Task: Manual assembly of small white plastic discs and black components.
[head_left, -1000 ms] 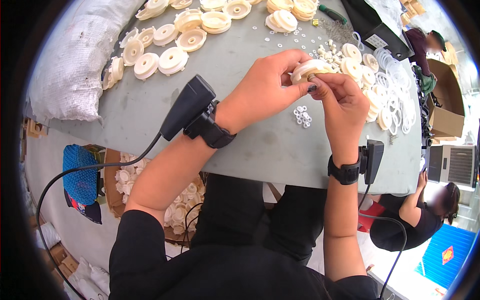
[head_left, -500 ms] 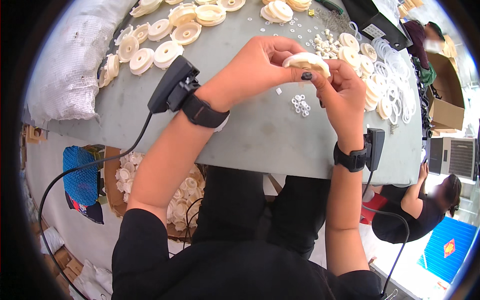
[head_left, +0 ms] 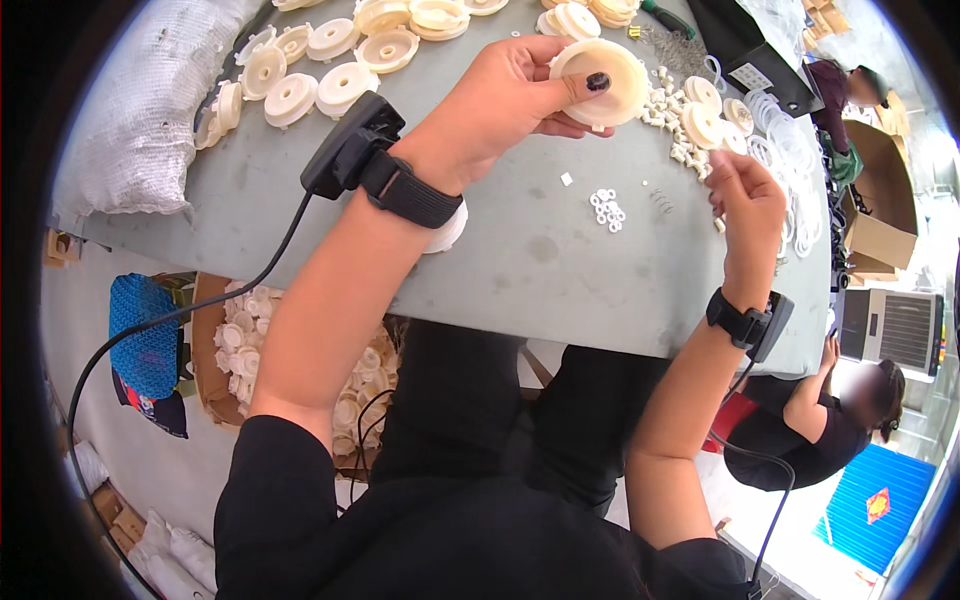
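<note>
A round cream plastic disc (head_left: 622, 80) with a raised rim is held up over the table by my left hand (head_left: 520, 95), thumb on its inner face and fingers behind. Apart from it, to the right, my right hand (head_left: 748, 200) has its thumb and fingertips pinched together beside a pile of small white plastic pieces (head_left: 660, 105); whatever may be between the tips is hidden. Below the disc lie a cluster of small white rings (head_left: 607, 210) and a thin metal spring (head_left: 661, 202). Another pale disc (head_left: 450, 230) is partly covered by my left wrist.
Several cream wheel-like parts (head_left: 345, 88) spread over the grey table (head_left: 520, 270) at the far left. Clear tubing rings (head_left: 790, 140) lie at right, near a black box (head_left: 750, 50). A white woven sack (head_left: 150, 110) borders the left. Two people are at the right.
My right hand has let go of the disc and moved right and nearer. My left hand has tilted the disc, so its round inner face shows.
</note>
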A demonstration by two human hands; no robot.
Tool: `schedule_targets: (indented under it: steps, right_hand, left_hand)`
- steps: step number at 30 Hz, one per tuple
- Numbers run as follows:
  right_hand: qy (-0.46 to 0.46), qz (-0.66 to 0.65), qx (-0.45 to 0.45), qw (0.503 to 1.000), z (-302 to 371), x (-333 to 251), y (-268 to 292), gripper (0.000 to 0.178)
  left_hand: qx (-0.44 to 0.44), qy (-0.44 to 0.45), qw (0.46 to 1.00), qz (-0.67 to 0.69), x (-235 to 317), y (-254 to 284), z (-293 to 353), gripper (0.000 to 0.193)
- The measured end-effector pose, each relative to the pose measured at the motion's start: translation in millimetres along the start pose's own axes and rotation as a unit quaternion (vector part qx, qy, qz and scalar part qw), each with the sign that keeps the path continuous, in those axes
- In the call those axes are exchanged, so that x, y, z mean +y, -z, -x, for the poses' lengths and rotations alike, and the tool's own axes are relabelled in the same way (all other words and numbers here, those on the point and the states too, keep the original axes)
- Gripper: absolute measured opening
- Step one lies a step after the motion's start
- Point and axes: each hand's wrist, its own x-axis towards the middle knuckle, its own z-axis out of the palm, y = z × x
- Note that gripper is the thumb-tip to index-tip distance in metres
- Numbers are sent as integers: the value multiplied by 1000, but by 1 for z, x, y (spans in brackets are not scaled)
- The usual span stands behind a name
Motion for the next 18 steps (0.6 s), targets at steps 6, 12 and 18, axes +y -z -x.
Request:
schedule_targets:
  steps: [6, 12, 18]
  right_hand:
    - [60, 180, -58, 980, -2, 23, -6, 17]
    - [107, 165, -122, 973, -24, 9, -22, 17]
    - [118, 224, -152, 955, -40, 4, -64, 19]
  left_hand:
    - [-46, 8, 998, 34, 2, 4, 1, 33]
    - [-3, -21, 1000, 16, -5, 7, -3, 34]
    - [3, -31, 996, 87, -6, 10, -4, 36]
